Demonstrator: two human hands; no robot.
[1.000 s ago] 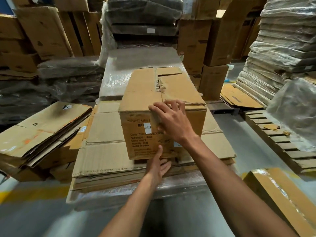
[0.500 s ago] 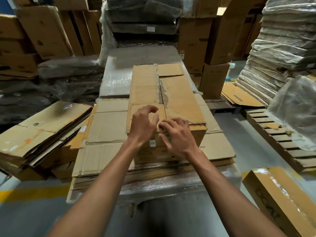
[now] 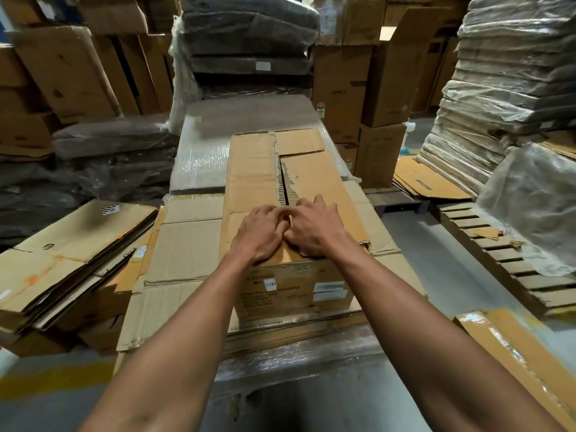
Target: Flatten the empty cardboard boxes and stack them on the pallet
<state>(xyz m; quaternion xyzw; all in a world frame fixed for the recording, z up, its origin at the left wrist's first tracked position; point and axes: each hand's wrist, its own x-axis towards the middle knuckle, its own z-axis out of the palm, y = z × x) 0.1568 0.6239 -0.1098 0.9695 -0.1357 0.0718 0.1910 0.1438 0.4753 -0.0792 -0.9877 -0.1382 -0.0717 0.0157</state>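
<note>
Head view shows the cardboard box (image 3: 296, 288) in the centre of the frame, standing in its full shape and not yet flattened. It rests on a stack of flattened cardboard (image 3: 187, 244), which lies on a film-wrapped load (image 3: 296, 353). The left hand (image 3: 261, 236) and the right hand (image 3: 318, 233) touch each other on the near end of the top. They sit at the seam (image 3: 282, 179) between the two top flaps (image 3: 252, 169). The fingers of both hands are curled down into this seam and seem to hook the flap edges. The fingertips are hidden, so I cannot tell how deep they go.

I judge the box to be empty and light. Its corrugated board looks stiff across the panels but gives easily along the folds. The surface is dry and dull, so it should not slip in the fingers. The seam edges are ragged, and the torn corner (image 3: 364, 244) at the near right shows that the board rips. A pull on a thin edge may tear it. A safer hold is probably along the whole free edge of each flap, lifting outward from the seam.
</note>
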